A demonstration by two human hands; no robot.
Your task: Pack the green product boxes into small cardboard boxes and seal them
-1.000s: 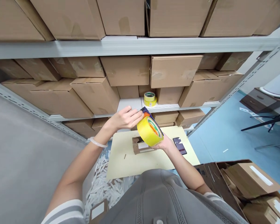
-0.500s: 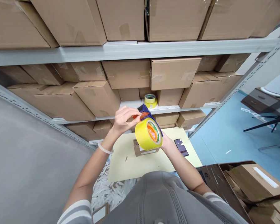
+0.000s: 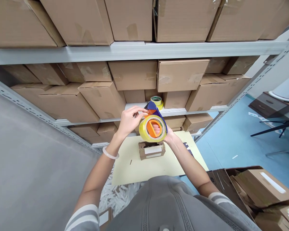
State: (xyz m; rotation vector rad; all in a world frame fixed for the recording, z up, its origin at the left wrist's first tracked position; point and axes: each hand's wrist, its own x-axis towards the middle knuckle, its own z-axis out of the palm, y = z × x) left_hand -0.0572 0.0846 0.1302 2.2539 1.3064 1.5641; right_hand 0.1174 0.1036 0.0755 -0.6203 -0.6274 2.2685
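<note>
A packing tape dispenser (image 3: 152, 125) with a blue frame, an orange hub and a large roll of yellowish tape is held up over the table. My right hand (image 3: 169, 134) grips it from behind, the fingers partly hidden but showing through the hub. At the dispenser's orange front part, my left hand (image 3: 132, 120) has thumb and forefinger pinched together on the tape end; the strip itself is hard to make out. Below the roll, a small cardboard box (image 3: 152, 150) with white labels and a ragged upper edge rests on the table.
The pale yellow table (image 3: 127, 166) stands below shelves packed with cardboard boxes (image 3: 183, 77). Spare tape rolls (image 3: 156, 101) sit on the middle shelf. A phone (image 3: 188, 148) is partly behind my right forearm. White paper strips (image 3: 121, 197) lie at lower left; a large open carton (image 3: 227, 189) stands right.
The dispenser has risen slightly and turned, so the roll's side and orange hub face me more fully. More of the small box shows beneath. My left fingers stay pinched at the front.
</note>
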